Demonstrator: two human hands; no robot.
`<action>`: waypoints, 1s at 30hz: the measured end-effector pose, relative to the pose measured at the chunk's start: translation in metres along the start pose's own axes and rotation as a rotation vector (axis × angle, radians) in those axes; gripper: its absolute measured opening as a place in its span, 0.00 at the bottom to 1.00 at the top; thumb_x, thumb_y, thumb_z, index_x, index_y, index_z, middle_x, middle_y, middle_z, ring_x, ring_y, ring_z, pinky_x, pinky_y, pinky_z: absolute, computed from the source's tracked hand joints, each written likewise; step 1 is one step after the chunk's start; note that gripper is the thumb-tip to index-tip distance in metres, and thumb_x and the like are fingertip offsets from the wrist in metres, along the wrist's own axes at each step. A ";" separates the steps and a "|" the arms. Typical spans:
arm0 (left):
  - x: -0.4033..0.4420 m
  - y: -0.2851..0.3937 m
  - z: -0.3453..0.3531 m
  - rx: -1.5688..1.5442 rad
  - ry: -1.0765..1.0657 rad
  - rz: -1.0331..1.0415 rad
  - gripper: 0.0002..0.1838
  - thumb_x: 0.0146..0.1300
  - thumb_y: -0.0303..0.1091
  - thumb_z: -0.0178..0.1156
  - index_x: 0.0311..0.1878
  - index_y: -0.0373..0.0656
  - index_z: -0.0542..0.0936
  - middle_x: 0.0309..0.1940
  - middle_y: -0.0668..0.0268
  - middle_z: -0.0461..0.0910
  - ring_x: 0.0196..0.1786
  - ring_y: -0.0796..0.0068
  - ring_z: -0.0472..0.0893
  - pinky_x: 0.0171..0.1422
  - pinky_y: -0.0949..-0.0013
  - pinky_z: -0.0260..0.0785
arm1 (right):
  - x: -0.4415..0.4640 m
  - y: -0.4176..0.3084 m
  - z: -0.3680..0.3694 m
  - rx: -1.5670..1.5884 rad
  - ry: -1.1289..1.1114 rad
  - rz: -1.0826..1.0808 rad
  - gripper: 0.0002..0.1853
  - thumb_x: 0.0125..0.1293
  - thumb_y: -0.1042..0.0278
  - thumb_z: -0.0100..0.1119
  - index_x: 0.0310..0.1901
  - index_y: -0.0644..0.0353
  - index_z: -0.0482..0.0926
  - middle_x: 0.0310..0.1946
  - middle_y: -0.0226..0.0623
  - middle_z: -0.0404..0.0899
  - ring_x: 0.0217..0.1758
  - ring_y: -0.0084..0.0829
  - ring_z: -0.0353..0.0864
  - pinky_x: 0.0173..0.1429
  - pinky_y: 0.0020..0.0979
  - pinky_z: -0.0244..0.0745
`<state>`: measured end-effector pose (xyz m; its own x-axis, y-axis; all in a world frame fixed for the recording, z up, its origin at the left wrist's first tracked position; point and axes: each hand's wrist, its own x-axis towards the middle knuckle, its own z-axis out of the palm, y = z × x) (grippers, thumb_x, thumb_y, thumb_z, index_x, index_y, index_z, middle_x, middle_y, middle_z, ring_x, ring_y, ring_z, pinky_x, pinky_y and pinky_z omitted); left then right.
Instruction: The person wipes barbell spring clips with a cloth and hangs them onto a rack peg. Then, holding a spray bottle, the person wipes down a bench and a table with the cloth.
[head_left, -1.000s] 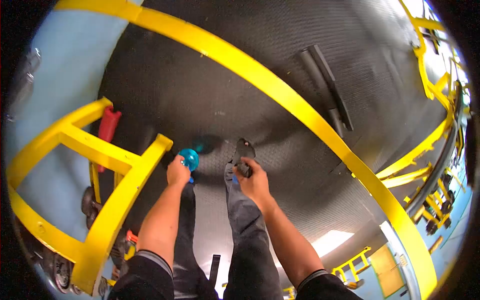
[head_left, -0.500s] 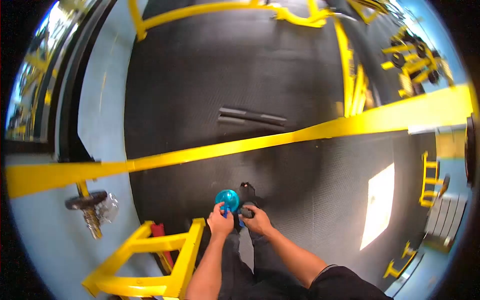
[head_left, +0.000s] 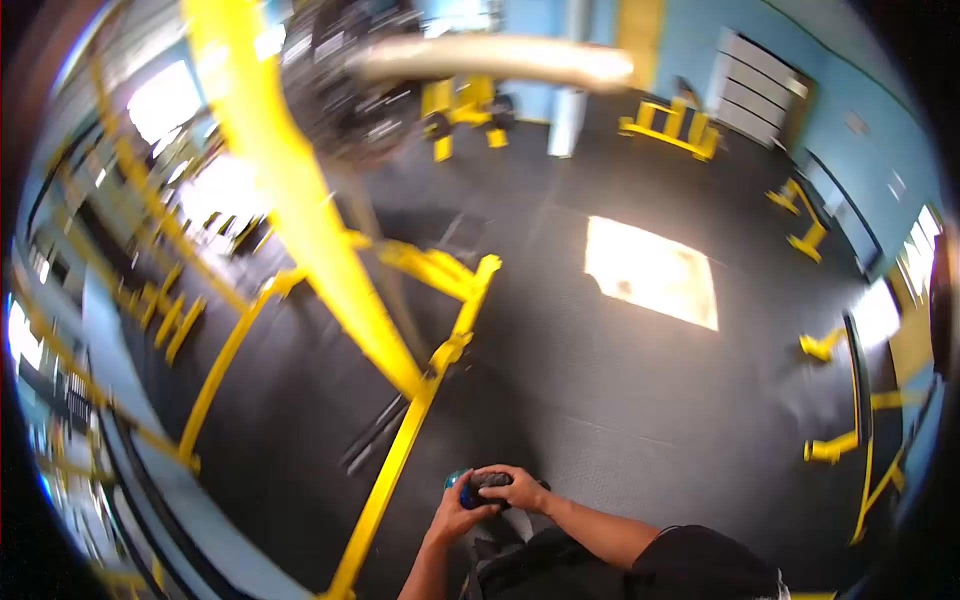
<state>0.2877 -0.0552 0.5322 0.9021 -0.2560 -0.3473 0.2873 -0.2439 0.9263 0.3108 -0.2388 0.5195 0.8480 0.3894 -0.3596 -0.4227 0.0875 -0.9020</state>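
My left hand (head_left: 460, 517) is closed around a teal-blue translucent bottle (head_left: 454, 481), low in the middle of the view and in front of my body. Only a little of the bottle shows past the thumb and fingers. My right hand (head_left: 520, 488) is closed on a dark grey, lumpy thing (head_left: 490, 482), possibly a cap or a cloth; its kind is unclear. Both hands meet, and the dark thing sits against the bottle. Fingers hide where the two touch.
A yellow steel frame (head_left: 390, 475) rises close on my left, with a blurred bar (head_left: 500, 58) across the top. Dark bars (head_left: 375, 435) lie on the black rubber floor (head_left: 600, 390). Yellow gym benches (head_left: 675, 130) stand along the blue walls.
My view has swung right and up, showing more of the room. Both hands have come together, and the dark thing is now against the bottle, which is more covered by my fingers.
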 end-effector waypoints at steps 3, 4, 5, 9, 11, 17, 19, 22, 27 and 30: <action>0.031 0.044 0.042 0.104 -0.173 0.125 0.41 0.45 0.47 0.75 0.63 0.42 0.70 0.55 0.53 0.75 0.58 0.62 0.76 0.61 0.64 0.67 | -0.031 -0.028 -0.048 0.056 -0.010 -0.103 0.20 0.57 0.74 0.66 0.53 0.59 0.79 0.49 0.31 0.79 0.53 0.23 0.75 0.60 0.27 0.69; 0.040 0.063 0.056 0.206 -0.184 0.059 0.40 0.46 0.46 0.75 0.61 0.42 0.70 0.52 0.54 0.77 0.57 0.64 0.77 0.59 0.64 0.68 | -0.039 -0.031 -0.065 0.081 0.053 -0.146 0.20 0.57 0.74 0.66 0.53 0.59 0.79 0.49 0.31 0.79 0.53 0.23 0.75 0.60 0.27 0.69; 0.048 0.083 0.072 0.309 -0.186 -0.005 0.38 0.46 0.46 0.75 0.59 0.42 0.71 0.50 0.56 0.78 0.55 0.66 0.78 0.58 0.64 0.69 | -0.052 -0.039 -0.081 0.100 0.047 -0.135 0.21 0.57 0.75 0.64 0.54 0.58 0.78 0.50 0.31 0.78 0.53 0.25 0.75 0.60 0.28 0.69; 0.120 0.090 0.141 0.457 -0.371 0.010 0.29 0.46 0.45 0.75 0.49 0.40 0.77 0.44 0.57 0.81 0.50 0.66 0.80 0.53 0.65 0.71 | -0.087 -0.041 -0.171 0.117 0.112 -0.199 0.24 0.55 0.78 0.59 0.56 0.57 0.77 0.51 0.33 0.78 0.55 0.28 0.74 0.62 0.31 0.67; 0.149 0.095 0.185 0.534 -0.445 0.088 0.28 0.46 0.44 0.75 0.47 0.38 0.78 0.39 0.59 0.81 0.44 0.69 0.80 0.49 0.67 0.72 | -0.115 -0.046 -0.212 0.022 0.313 -0.317 0.23 0.52 0.73 0.58 0.53 0.56 0.79 0.48 0.38 0.79 0.50 0.35 0.77 0.60 0.34 0.69; 0.196 0.157 0.313 0.388 -0.712 0.218 0.21 0.48 0.38 0.74 0.40 0.33 0.81 0.28 0.66 0.82 0.31 0.81 0.78 0.39 0.75 0.71 | -0.212 -0.075 -0.289 -0.303 1.008 -0.173 0.16 0.55 0.63 0.63 0.46 0.54 0.78 0.44 0.41 0.82 0.52 0.42 0.79 0.55 0.38 0.73; 0.210 0.183 0.353 0.220 -0.824 0.227 0.16 0.49 0.32 0.74 0.38 0.33 0.81 0.31 0.67 0.82 0.32 0.82 0.78 0.40 0.76 0.71 | -0.244 -0.084 -0.306 -0.255 1.269 -0.063 0.22 0.54 0.48 0.67 0.41 0.58 0.79 0.36 0.45 0.83 0.45 0.46 0.82 0.49 0.39 0.76; 0.222 0.208 0.417 0.069 -0.955 0.296 0.12 0.48 0.23 0.72 0.29 0.38 0.76 0.26 0.71 0.78 0.29 0.83 0.74 0.36 0.76 0.69 | -0.294 -0.089 -0.326 -0.185 1.349 -0.017 0.23 0.53 0.46 0.68 0.32 0.62 0.79 0.29 0.42 0.83 0.35 0.36 0.82 0.41 0.34 0.75; 0.242 0.234 0.516 0.114 -1.037 0.440 0.13 0.56 0.22 0.63 0.43 0.38 0.72 0.31 0.68 0.74 0.34 0.80 0.73 0.37 0.74 0.70 | -0.339 -0.051 -0.346 0.177 1.310 -0.337 0.14 0.54 0.58 0.68 0.28 0.59 0.77 0.24 0.29 0.78 0.30 0.21 0.74 0.35 0.26 0.71; 0.218 0.290 0.566 0.319 -1.315 0.349 0.17 0.59 0.25 0.59 0.52 0.39 0.72 0.36 0.63 0.77 0.36 0.75 0.76 0.40 0.72 0.73 | -0.368 -0.066 -0.358 0.306 1.444 -0.600 0.04 0.58 0.72 0.61 0.28 0.58 0.76 0.24 0.26 0.76 0.29 0.19 0.72 0.36 0.25 0.71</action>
<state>0.3854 -0.7116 0.6419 -0.0996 -0.9830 -0.1545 -0.1316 -0.1409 0.9812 0.1407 -0.7164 0.6256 0.4105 -0.9099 -0.0605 0.1747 0.1436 -0.9741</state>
